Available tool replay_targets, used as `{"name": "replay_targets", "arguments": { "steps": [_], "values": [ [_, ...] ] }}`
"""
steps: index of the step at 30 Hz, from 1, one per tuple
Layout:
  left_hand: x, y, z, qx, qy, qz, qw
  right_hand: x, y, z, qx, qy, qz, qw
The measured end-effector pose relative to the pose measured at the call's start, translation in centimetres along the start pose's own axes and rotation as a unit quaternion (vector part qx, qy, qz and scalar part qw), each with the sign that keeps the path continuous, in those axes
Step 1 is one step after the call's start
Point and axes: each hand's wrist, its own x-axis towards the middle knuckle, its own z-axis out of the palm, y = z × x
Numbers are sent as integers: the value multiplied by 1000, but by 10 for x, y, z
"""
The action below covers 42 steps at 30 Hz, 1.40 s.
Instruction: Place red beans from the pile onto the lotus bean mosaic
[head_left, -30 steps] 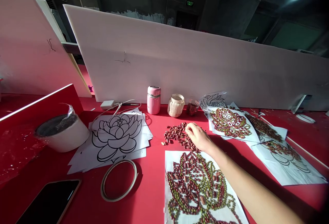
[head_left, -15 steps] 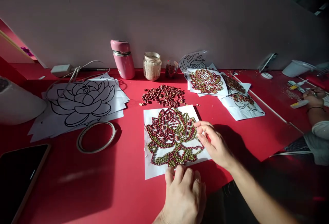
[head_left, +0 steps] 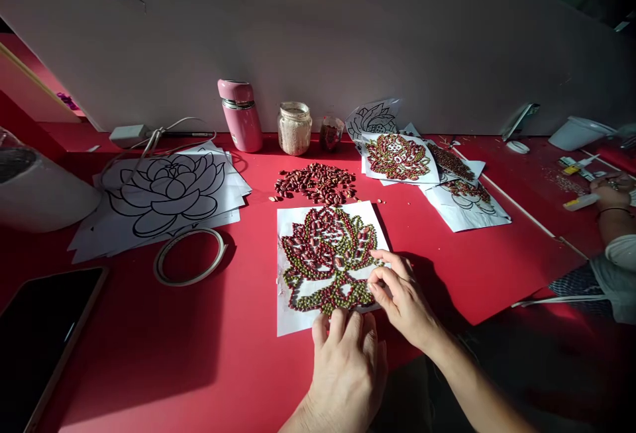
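Note:
A flower picture (head_left: pixel 330 261) made of red and green beans on white paper lies in front of me on the red table. At its lower edge my left hand (head_left: pixel 348 360) is closed, its fingers curled down over the paper; the fingertips are hidden, so what they grip cannot be told. My right hand (head_left: pixel 400 297) hovers at the picture's right side, thumb and index finger drawn together in a pinch. Anything between them is too small to make out. Just behind the paper is a loose heap of dark red speckled beans (head_left: pixel 318 181).
Behind stand a pink flask (head_left: pixel 241 115), a glass jar (head_left: pixel 295 130) and a small cup (head_left: pixel 330 134). Flower line drawings (head_left: pixel 173 188), a tape roll (head_left: pixel 189 257) and a tablet-like device (head_left: pixel 50 340) lie left. Other bean pictures (head_left: pixel 400 157) lie right, and another person's hand (head_left: pixel 613 191) farther right.
My right hand has moved down and slightly left along the picture's right side. My left hand stays at the lower edge. The whole view has shifted slightly.

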Motion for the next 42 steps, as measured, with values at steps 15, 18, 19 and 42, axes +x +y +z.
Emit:
{"name": "replay_targets", "arguments": {
  "steps": [15,18,19,42],
  "values": [
    [-2,1,-1,2,-2,5,1000,-1,3,0,41,44,17,998],
    [-1,1,-1,-3,2,6,1000,-2,2,0,28,66,30,997],
    [-1,1,0,-2,2,7,1000,-2,2,1,25,69,33,997],
    [0,-2,2,-1,26,22,999,6,1,2,73,100,64,990]
  ]
}}
